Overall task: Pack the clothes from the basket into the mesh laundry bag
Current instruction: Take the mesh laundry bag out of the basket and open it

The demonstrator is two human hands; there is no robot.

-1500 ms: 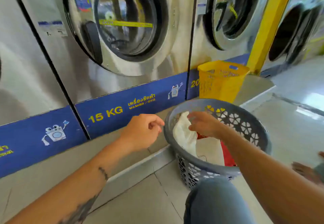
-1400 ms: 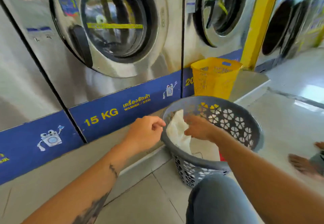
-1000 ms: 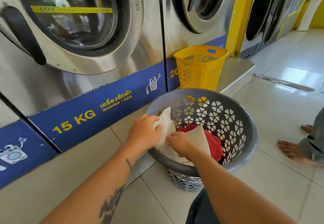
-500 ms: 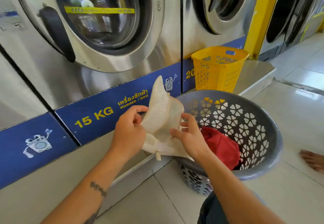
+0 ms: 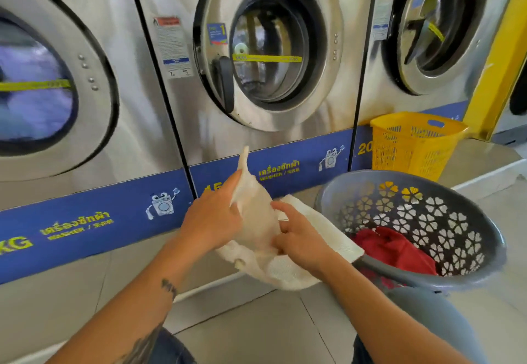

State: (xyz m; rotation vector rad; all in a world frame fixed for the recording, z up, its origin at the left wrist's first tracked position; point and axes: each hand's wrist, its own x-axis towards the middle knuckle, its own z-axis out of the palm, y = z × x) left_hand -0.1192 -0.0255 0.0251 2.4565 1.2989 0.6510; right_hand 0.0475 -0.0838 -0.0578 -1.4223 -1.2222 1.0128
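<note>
The white mesh bag is held up just left of the grey basket. Left hand and right hand both grasp it. Red clothes lie inside the basket.

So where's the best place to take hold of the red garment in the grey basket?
Probably the raised fold on top of the red garment, reached from above through the open mouth of the grey basket. It lies bunched low against the near wall, so the rim blocks any side approach. Both hands are on the mesh bag.
</note>
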